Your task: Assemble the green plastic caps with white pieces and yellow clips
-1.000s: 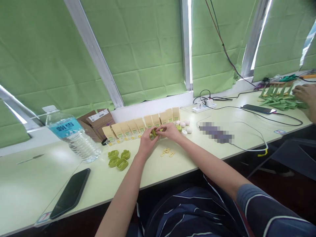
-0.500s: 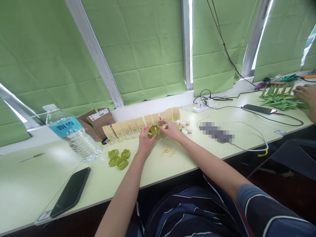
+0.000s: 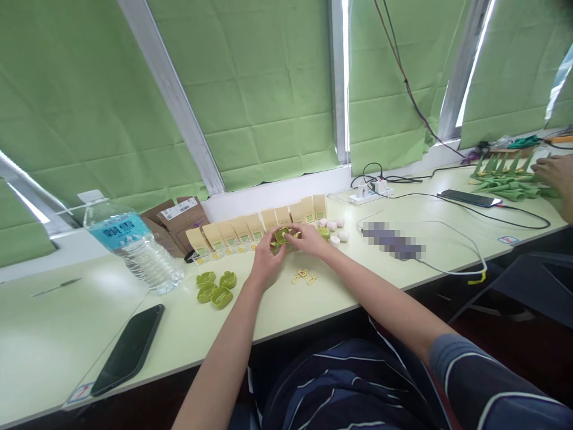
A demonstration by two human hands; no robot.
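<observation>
My left hand [image 3: 265,258] and my right hand [image 3: 308,239] meet over the table's middle, both pinched around a small green plastic piece [image 3: 282,236]. Behind them runs a row of small tan boxes [image 3: 242,230] with green labels. A few yellow clips [image 3: 303,276] lie just in front of my right wrist. Several more green plastic pieces [image 3: 216,288] sit to the left of my left hand. White round pieces [image 3: 336,230] lie to the right of my right hand.
A water bottle [image 3: 129,242] lies at the left, a black phone [image 3: 129,348] near the front edge. Brown cardboard boxes [image 3: 176,221] stand at the back. A power strip [image 3: 370,192], cables and another phone [image 3: 468,197] lie at the right. Another person's hand [image 3: 555,172] rests by green cones [image 3: 508,179].
My hands lifted the green piece a little toward the tan boxes, then drew it back down; my fingers have shifted their grip on it.
</observation>
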